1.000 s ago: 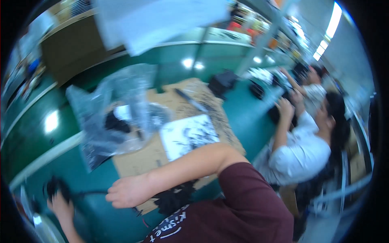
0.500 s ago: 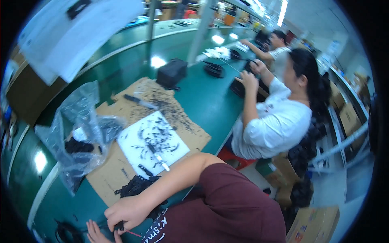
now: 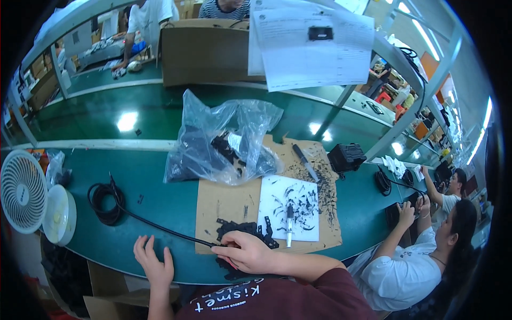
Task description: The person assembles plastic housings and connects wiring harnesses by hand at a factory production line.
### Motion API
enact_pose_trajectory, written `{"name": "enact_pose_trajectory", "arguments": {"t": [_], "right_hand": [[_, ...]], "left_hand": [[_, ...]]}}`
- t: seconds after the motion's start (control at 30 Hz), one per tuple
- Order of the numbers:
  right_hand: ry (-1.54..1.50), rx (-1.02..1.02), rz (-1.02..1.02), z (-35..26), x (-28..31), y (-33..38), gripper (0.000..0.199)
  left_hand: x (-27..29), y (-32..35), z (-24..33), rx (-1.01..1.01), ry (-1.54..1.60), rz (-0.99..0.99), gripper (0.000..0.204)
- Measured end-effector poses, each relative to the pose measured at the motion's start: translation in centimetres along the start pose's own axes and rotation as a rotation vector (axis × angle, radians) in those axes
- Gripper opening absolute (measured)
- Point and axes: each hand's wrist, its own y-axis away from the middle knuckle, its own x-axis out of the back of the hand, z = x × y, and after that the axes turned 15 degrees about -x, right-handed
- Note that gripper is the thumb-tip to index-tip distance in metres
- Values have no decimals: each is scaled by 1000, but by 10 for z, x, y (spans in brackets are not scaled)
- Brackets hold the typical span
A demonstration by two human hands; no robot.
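Near the table's front edge, my right hand [image 3: 249, 252] pinches the end of a black cable [image 3: 162, 228]. A bit of red shows beneath its fingers. From there the cable runs left to a coil [image 3: 105, 204] on the green table. My left hand [image 3: 154, 262] is over the table edge just below the cable, fingers spread and holding nothing. Behind my right hand lies a pile of small black parts [image 3: 234, 228] on cardboard [image 3: 213, 200]. A white board [image 3: 274, 213] beside it carries black scraps and a white-handled craft knife [image 3: 289, 226].
A clear plastic bag [image 3: 224, 165] with black parts stands behind the pile. A dark-handled knife [image 3: 305, 162] and a black box [image 3: 346, 158] are at the right rear. A white fan [image 3: 24, 192] stands far left. A co-worker [image 3: 410, 256] sits close on the right.
My view has swung from the right side to face the table. The right hand still grips the cable end. My left hand now shows whole, spread apart from the cable.
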Motion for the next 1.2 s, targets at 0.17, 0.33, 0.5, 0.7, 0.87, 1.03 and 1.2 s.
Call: {"name": "enact_pose_trajectory", "arguments": {"t": [0.17, 0.33, 0.5, 0.7, 0.87, 1.03, 1.2], "right_hand": [[-53, -41, 61, 1, 3, 13, 25], [-183, -113, -145, 4, -12, 19, 15], [-161, -130, -145, 3, -12, 11, 15], [87, -143, -97, 5, 7, -12, 15], [90, -162, -53, 2, 18, -22, 17], [-5, -93, -138, -18, 1, 9, 22], [-8, -131, -67, -12, -6, 44, 23]], "left_hand": [[-5, 1, 3, 34, 90, 76, 46], [-3, -5, 1, -21, 97, 54, 45], [-1, 0, -3, -11, 161, 171, 33], [3, 46, -8, 47, 233, 470, 25], [37, 23, 16, -156, 153, 213, 34], [39, -61, 57, -614, 350, -253, 52], [0, -44, 68, -716, 444, -572, 43]]}}
